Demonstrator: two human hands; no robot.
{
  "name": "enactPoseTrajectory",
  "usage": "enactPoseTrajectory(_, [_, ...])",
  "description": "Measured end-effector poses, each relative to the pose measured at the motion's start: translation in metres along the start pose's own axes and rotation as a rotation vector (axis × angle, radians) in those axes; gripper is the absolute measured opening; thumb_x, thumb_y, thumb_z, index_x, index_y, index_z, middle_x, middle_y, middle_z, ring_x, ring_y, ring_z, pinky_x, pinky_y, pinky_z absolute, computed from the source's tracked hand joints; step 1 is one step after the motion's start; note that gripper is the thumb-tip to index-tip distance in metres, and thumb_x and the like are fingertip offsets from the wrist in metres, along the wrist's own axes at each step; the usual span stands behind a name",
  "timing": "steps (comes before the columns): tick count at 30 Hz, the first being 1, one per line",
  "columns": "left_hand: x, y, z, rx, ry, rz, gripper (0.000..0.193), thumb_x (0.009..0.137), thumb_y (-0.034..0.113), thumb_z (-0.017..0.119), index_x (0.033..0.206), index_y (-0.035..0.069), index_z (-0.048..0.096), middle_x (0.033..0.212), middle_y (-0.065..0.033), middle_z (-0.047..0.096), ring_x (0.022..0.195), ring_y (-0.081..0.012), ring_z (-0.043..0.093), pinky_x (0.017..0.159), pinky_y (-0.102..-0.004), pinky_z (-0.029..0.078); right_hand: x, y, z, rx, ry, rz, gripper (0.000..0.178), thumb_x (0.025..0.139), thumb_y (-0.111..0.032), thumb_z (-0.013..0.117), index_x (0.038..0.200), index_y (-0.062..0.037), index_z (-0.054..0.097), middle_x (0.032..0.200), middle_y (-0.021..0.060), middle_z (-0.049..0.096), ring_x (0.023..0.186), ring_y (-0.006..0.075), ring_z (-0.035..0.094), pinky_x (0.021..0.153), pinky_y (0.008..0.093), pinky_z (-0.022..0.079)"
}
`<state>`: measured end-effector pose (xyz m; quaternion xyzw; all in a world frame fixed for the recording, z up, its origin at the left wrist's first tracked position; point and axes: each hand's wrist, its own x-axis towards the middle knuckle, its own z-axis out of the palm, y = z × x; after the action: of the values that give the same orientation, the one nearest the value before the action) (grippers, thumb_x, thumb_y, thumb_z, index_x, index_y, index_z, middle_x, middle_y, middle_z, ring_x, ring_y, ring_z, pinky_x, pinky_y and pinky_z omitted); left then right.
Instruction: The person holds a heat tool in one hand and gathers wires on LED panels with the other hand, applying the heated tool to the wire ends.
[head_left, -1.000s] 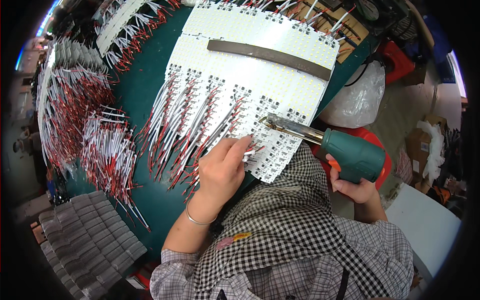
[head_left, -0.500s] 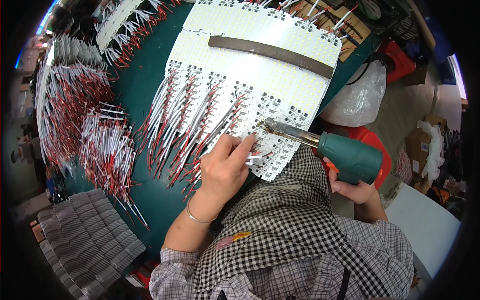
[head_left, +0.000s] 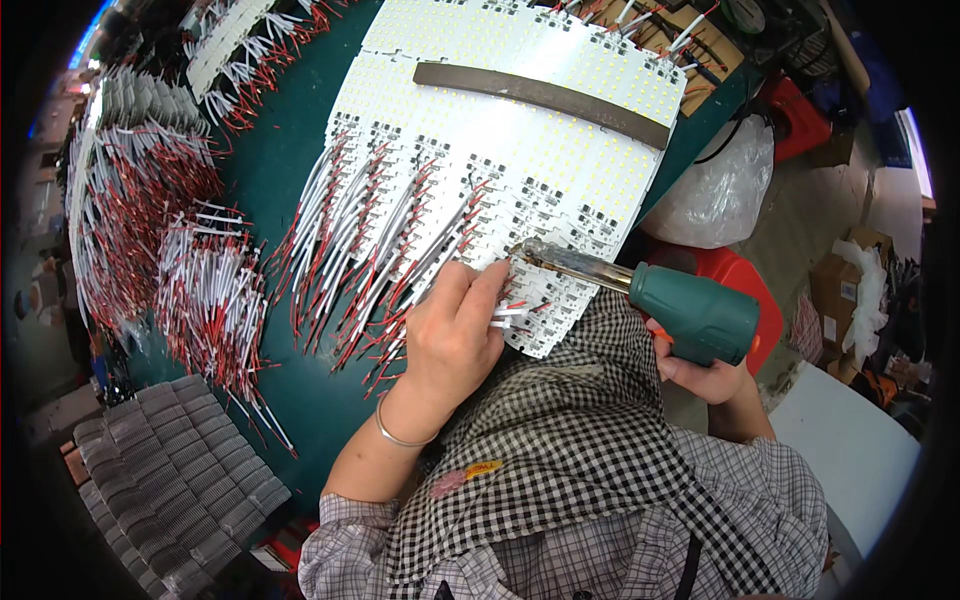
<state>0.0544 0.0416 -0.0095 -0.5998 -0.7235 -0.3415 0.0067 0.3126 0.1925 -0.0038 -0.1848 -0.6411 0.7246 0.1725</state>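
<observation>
My right hand (head_left: 705, 378) is wrapped round the handle of a green soldering gun (head_left: 695, 312). Its metal barrel points left, and the dark tip rests at or just above the white LED circuit boards (head_left: 500, 130). Close to that tip, my left hand (head_left: 455, 320) is closed in a pinch, with white-sleeved wires (head_left: 512, 317) sticking out beside its fingers. The fingertips are at the board surface, and the exact grip is partly hidden. Rows of white and red wires (head_left: 395, 255) hang from the boards to the left of the tip.
A dark curved bar (head_left: 540, 100) lies across the boards. Bundles of red and white wires (head_left: 210, 290) cover the left of the green table (head_left: 260, 160). Stacked grey strips (head_left: 185, 480) stand at lower left. A plastic bag (head_left: 715, 190) and red container (head_left: 735, 275) sit at right.
The soldering gun and my right hand have shifted very slightly left. My left hand keeps its pinch near the tip, and the view has moved a little.
</observation>
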Motion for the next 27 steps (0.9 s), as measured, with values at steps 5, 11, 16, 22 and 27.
enactPoseTrajectory(5, [0.001,0.002,-0.001,-0.009,-0.005,-0.013,0.049,0.058,-0.011,0.061,0.106,-0.001,0.062,0.078,-0.0093,0.051,0.06,-0.0226,0.056,0.048,-0.0337,0.046,0.004,-0.003,0.003,0.023,0.059,0.105,0.02,0.074,0.004,0.069,0.091,-0.0006,0.061,0.084,0.0055,0.063,0.071,0.0117,0.061,0.061,0.0248,0.049])
enactPoseTrajectory(11, [0.001,0.002,0.0,0.0,-0.003,-0.011,0.049,0.058,-0.01,0.062,0.106,-0.001,0.062,0.077,-0.0091,0.051,0.059,-0.0223,0.056,0.047,-0.0335,0.046,0.005,0.009,-0.003,-0.066,-0.059,-0.056,0.03,0.082,0.004,0.062,0.111,0.0048,0.054,0.081,0.0104,0.06,0.064,0.012,0.059,0.055,0.0241,0.05])
enactPoseTrajectory(16, [0.001,0.001,0.0,-0.001,0.007,-0.015,0.05,0.057,-0.01,0.062,0.106,-0.001,0.062,0.077,-0.009,0.051,0.059,-0.0221,0.055,0.047,-0.0335,0.046,0.001,0.009,-0.006,-0.087,-0.05,0.004,0.027,0.075,0.005,0.067,0.101,0.002,0.062,0.084,0.007,0.063,0.07,0.0132,0.061,0.06,0.0252,0.05])
enactPoseTrajectory(22, [0.002,0.003,-0.001,0.007,0.008,0.005,0.05,0.057,-0.011,0.06,0.106,-0.002,0.062,0.076,-0.0088,0.052,0.058,-0.022,0.055,0.047,-0.033,0.045,0.006,-0.011,-0.006,0.199,0.02,0.023,0.051,0.075,0.005,0.063,0.125,0.0087,0.05,0.088,0.0126,0.062,0.066,0.0126,0.057,0.055,0.0241,0.048])
enactPoseTrajectory(27, [0.003,0.001,-0.001,0.005,-0.005,-0.052,0.051,0.057,-0.013,0.058,0.106,0.001,0.065,0.077,-0.0077,0.056,0.056,-0.0212,0.055,0.047,-0.0322,0.045,-0.001,-0.007,-0.005,0.176,0.055,0.006,0.051,0.076,0.005,0.064,0.125,0.0088,0.05,0.098,0.0141,0.061,0.069,0.0125,0.058,0.058,0.0248,0.049])
